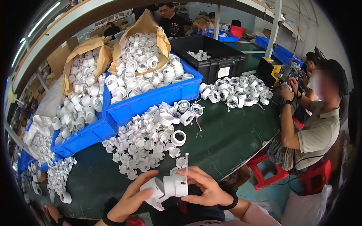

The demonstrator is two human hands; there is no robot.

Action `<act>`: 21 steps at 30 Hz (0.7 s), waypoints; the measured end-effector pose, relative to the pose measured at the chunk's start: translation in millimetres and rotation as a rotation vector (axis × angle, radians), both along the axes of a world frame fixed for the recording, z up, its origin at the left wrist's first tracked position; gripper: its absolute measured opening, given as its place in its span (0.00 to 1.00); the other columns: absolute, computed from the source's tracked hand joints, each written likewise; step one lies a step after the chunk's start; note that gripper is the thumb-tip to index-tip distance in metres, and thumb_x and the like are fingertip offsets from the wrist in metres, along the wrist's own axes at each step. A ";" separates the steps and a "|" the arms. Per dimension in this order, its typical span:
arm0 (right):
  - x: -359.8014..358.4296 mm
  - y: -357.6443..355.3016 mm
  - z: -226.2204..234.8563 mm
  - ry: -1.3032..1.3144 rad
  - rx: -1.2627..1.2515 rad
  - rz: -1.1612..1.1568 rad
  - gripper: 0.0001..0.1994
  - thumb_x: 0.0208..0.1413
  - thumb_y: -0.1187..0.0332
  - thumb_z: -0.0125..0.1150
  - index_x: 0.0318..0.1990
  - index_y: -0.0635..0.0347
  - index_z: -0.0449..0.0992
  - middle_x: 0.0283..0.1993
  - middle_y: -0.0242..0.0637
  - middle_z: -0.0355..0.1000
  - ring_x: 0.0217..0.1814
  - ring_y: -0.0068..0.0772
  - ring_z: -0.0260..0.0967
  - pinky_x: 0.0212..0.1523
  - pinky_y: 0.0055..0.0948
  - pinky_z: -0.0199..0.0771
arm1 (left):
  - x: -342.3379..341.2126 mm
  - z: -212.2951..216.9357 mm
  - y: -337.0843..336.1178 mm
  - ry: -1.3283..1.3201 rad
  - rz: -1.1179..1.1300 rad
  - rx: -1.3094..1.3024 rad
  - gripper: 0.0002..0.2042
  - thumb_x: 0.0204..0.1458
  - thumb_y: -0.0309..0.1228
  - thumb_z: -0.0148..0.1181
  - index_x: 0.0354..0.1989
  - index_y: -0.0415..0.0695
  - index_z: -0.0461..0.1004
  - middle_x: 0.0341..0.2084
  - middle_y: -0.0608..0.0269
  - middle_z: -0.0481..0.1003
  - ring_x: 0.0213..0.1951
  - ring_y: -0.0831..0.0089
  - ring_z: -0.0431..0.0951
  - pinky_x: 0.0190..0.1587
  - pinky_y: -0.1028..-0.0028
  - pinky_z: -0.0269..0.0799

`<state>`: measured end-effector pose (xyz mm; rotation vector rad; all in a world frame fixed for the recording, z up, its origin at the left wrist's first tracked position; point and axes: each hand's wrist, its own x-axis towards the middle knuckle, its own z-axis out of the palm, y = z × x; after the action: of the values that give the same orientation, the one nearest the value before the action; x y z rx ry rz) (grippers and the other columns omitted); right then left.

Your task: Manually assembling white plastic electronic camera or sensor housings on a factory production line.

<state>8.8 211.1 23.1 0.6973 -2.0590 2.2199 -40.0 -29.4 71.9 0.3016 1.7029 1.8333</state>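
Observation:
Above the near edge of the table my left hand [130, 199] is closed around a white plastic cap with curved prongs [154, 193]. My right hand [206, 190] grips a white plastic ring-shaped housing [174, 186], fingers at its right side. The two white parts meet, the cap tilted against the housing; whether they are joined I cannot tell. A thin clear rod [186, 165] stands up from the housing beside my right fingers. Just beyond my hands lies a heap of white pronged caps [141, 143], with a loose white ring [178, 138] at its right.
Blue bins [158, 98] hold white cylindrical parts, some in brown paper bags. A black crate [211, 47] stands behind assembled units with wires [241, 90]. At right, a co-worker [316, 120] sits by a red stool [266, 171]. Another person's hand [52, 213] shows lower left.

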 end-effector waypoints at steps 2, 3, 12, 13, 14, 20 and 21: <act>-3.2 2.7 -0.7 -0.056 0.028 0.048 0.36 0.46 0.77 0.70 0.63 0.66 0.58 0.60 0.44 0.60 0.59 0.34 0.64 0.58 0.34 0.67 | 1.9 -16.3 6.2 -0.059 0.096 0.081 0.31 0.55 0.50 0.54 0.59 0.38 0.59 0.44 0.55 0.72 0.45 0.69 0.76 0.44 0.72 0.74; -1.6 3.7 -3.2 -0.104 0.054 0.074 0.36 0.45 0.77 0.71 0.62 0.66 0.59 0.59 0.42 0.62 0.58 0.33 0.65 0.57 0.33 0.68 | 1.0 -26.0 10.9 -0.047 0.157 0.099 0.29 0.58 0.51 0.49 0.58 0.39 0.60 0.44 0.55 0.72 0.43 0.69 0.76 0.40 0.72 0.76; -7.5 0.2 -4.0 0.198 0.254 -0.126 0.34 0.44 0.72 0.73 0.59 0.68 0.63 0.58 0.48 0.63 0.54 0.39 0.67 0.52 0.34 0.72 | 23.9 -36.2 33.2 0.142 0.223 0.183 0.25 0.65 0.42 0.39 0.65 0.38 0.51 0.42 0.59 0.68 0.30 0.80 0.70 0.28 0.81 0.64; -6.6 -1.4 -5.1 0.181 0.251 -0.113 0.34 0.44 0.72 0.73 0.59 0.68 0.63 0.58 0.48 0.63 0.54 0.39 0.67 0.52 0.34 0.72 | 26.6 -40.2 32.2 0.125 0.236 0.177 0.25 0.65 0.42 0.39 0.65 0.38 0.51 0.42 0.59 0.68 0.30 0.80 0.70 0.28 0.81 0.64; -5.8 -2.0 -5.5 0.229 0.297 -0.127 0.33 0.43 0.72 0.74 0.58 0.68 0.65 0.56 0.49 0.64 0.53 0.40 0.67 0.49 0.33 0.73 | 28.9 -44.1 30.9 0.117 0.241 0.171 0.25 0.65 0.43 0.39 0.64 0.37 0.52 0.41 0.59 0.68 0.29 0.80 0.70 0.28 0.81 0.64; -0.2 -6.0 -9.2 0.404 0.434 -0.168 0.34 0.41 0.68 0.75 0.57 0.70 0.67 0.51 0.48 0.66 0.44 0.36 0.71 0.43 0.32 0.76 | 39.5 -52.5 22.3 0.019 0.211 0.150 0.26 0.64 0.45 0.39 0.63 0.37 0.53 0.42 0.59 0.69 0.31 0.80 0.69 0.28 0.81 0.64; 1.8 -7.0 -10.9 0.404 0.432 -0.164 0.34 0.41 0.68 0.75 0.57 0.70 0.67 0.51 0.48 0.66 0.44 0.36 0.71 0.43 0.32 0.76 | 44.4 -52.4 23.7 0.098 0.251 0.129 0.27 0.64 0.46 0.40 0.63 0.37 0.53 0.43 0.59 0.69 0.32 0.81 0.69 0.29 0.81 0.64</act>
<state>10.6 204.1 12.2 0.8753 -2.2828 1.4136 4.4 -5.7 19.5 0.2427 1.7572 2.1487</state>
